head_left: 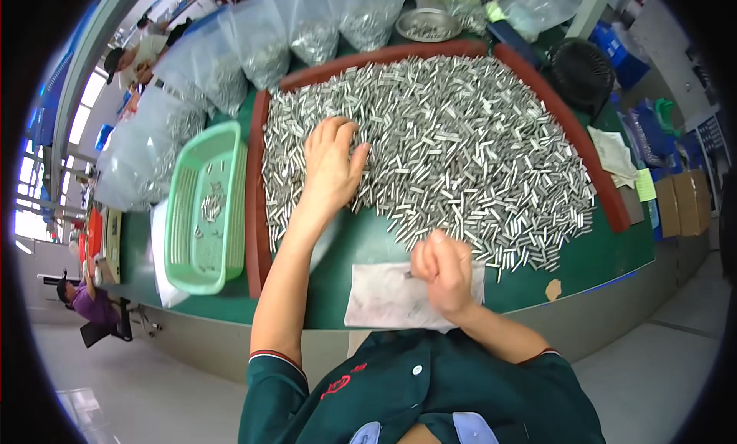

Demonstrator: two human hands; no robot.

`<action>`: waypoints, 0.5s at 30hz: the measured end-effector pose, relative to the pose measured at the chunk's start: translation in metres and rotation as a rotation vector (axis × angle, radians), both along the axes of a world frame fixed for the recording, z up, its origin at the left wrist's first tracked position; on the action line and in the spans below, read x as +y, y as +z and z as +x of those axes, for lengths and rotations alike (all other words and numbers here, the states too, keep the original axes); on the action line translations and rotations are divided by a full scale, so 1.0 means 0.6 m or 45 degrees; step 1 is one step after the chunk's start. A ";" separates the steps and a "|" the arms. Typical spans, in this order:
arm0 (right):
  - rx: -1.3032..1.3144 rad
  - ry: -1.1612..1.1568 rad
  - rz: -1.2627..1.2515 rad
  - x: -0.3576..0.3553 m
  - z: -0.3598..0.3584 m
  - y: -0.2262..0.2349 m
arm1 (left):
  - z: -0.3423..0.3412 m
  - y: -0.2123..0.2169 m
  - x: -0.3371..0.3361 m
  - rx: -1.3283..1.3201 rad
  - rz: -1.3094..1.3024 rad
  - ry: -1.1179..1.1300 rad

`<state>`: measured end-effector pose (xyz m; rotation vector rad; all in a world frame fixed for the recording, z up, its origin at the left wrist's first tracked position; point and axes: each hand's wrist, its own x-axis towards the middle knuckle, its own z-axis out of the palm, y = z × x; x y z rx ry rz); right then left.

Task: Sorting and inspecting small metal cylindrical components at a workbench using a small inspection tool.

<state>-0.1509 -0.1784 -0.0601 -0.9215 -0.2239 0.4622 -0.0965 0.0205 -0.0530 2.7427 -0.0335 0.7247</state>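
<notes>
A wide heap of small silvery metal pins (pixel 468 152) covers much of the green table. My left hand (pixel 332 164) rests on the left part of this heap, palm down, thumb apart from the fingers. My right hand (pixel 444 273) is closed above a whitish cloth (pixel 376 294) at the table's near edge. A small grey bit shows beside its fingers, but what the fist holds is hidden.
Dark red bars (pixel 257 191) border the heap on the left, back and right. Left of them stands a light green basket (pixel 174 229) with a few pins inside. Clear bags of metal parts (pixel 265 49) and a round metal dish (pixel 430 26) line the back. A black fan (pixel 581 72) stands back right.
</notes>
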 end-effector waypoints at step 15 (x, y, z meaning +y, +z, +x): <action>-0.055 0.037 -0.020 -0.004 0.005 0.006 | 0.179 -0.022 -0.158 0.128 0.168 -0.652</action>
